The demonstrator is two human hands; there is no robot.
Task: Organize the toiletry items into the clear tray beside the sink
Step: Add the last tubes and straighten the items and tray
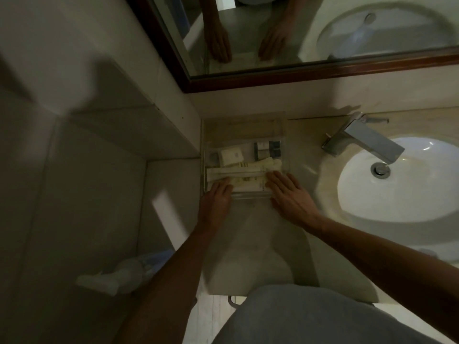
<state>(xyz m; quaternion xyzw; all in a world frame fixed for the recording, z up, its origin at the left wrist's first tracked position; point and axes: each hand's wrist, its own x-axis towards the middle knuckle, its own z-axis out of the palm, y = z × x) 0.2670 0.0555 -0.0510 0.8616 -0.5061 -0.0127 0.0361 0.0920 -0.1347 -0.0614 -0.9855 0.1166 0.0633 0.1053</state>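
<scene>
The clear tray [244, 122] sits on the counter in the corner, left of the sink. Inside it lie a white soap box [232, 155], two small dark-capped bottles [267, 149] and several long cream sachets [248, 170] along the near side. My left hand [217, 198] rests at the tray's near left corner, fingers curled onto a sachet. My right hand [289, 194] lies flat, fingers spread, over the tray's near right corner, touching the sachets. Neither hand lifts anything.
A white oval sink [402, 180] with a chrome faucet [365, 141] is to the right. A wood-framed mirror [310, 70] hangs behind the counter. A tiled wall stands at the left. A crumpled plastic bag [124, 274] lies low on the left.
</scene>
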